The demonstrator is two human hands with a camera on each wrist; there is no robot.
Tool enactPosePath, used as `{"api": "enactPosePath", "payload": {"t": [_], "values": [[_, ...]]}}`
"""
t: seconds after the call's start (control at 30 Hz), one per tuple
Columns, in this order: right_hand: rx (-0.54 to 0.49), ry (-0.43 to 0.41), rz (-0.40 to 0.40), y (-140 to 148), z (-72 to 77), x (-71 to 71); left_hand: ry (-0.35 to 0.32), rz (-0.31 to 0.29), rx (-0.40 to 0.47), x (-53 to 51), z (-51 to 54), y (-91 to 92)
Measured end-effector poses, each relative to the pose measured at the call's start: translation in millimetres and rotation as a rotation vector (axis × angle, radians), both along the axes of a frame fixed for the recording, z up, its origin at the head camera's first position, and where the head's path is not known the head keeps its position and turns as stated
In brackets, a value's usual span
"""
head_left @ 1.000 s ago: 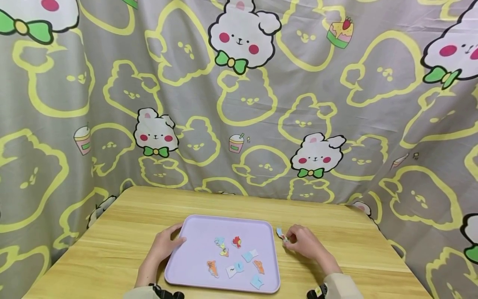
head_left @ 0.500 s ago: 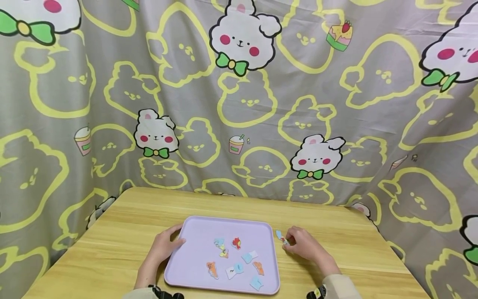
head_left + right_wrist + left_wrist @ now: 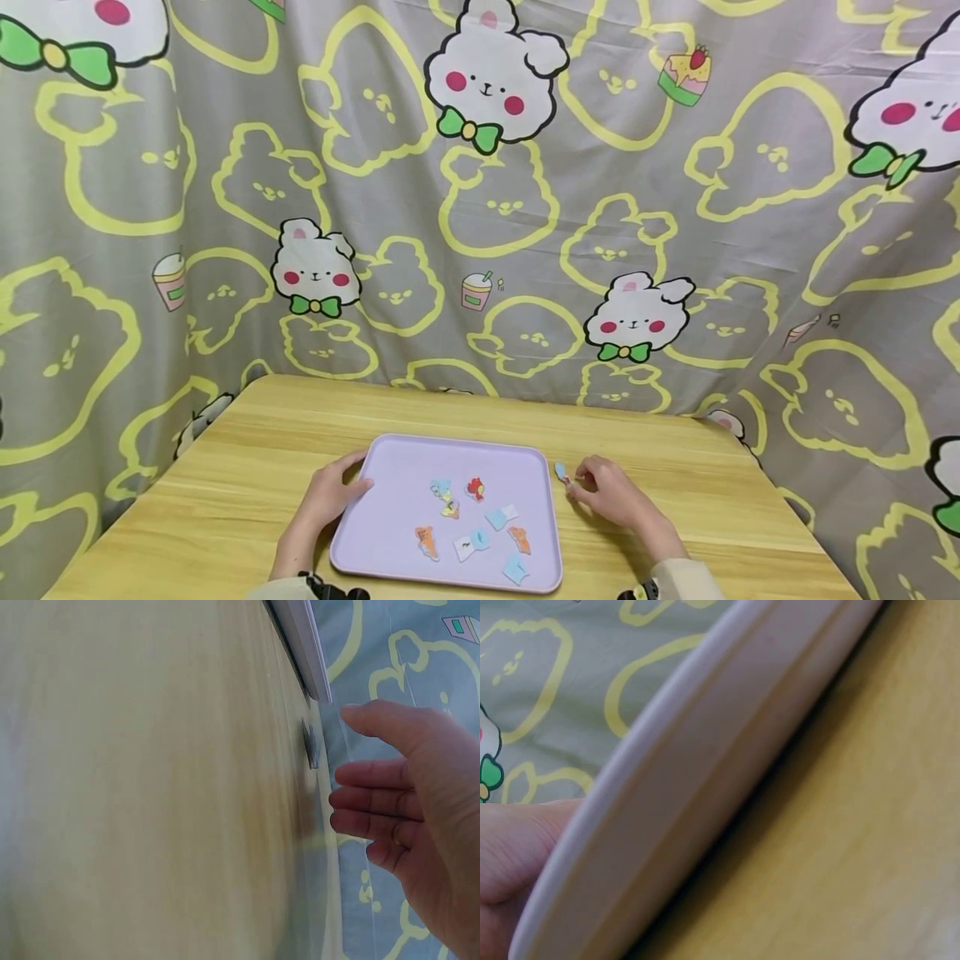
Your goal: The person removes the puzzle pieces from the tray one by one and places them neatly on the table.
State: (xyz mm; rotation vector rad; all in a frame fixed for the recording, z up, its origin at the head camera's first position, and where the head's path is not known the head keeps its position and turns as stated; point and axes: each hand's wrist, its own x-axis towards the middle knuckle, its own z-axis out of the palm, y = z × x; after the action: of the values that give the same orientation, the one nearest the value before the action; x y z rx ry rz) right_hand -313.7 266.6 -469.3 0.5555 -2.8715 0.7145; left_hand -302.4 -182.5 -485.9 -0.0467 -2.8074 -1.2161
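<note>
A lilac tray [image 3: 405,458] lies on the table with several puzzle pieces in it. My left hand [image 3: 330,493] holds the tray's left edge, thumb over the rim. To the right of the tray, a joined bit of puzzle [image 3: 561,473] in blue and red lies on the wood. My right hand [image 3: 609,492] is just beside that bit. In the right wrist view, the thumb and loosely bent fingers of my right hand [image 3: 420,787] are apart, with nothing between them; the puzzle bit [image 3: 311,744] lies on the table beyond them.
Inside the tray are a red piece [image 3: 476,488], a blue-and-yellow pair [image 3: 441,488], an orange piece [image 3: 426,540], another orange piece [image 3: 519,540] and several blue-and-white ones, among them a light blue piece [image 3: 515,569]. A patterned curtain [image 3: 525,250] hangs behind the wooden table [image 3: 697,475].
My right fingers, earlier pinching the puzzle bit to the right of the tray, have parted and come off it. The left hand and the tray have stayed put.
</note>
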Motion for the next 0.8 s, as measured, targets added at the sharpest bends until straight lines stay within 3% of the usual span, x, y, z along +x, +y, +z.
{"api": "enactPosePath", "payload": {"t": [0.33,0.5,0.8], "values": [[-0.032,0.042,0.024,-5.0,2.6,5.3,-0.011,0.002,0.008,0.1,0.5,-0.1],[-0.074,0.073,0.099,-11.7,0.9,9.9,-0.005,-0.003,-0.001,-1.3,1.1,-0.6],[-0.055,0.11,0.241,-26.7,1.7,18.7,-0.006,0.005,0.005,-0.4,-0.6,0.6]]}}
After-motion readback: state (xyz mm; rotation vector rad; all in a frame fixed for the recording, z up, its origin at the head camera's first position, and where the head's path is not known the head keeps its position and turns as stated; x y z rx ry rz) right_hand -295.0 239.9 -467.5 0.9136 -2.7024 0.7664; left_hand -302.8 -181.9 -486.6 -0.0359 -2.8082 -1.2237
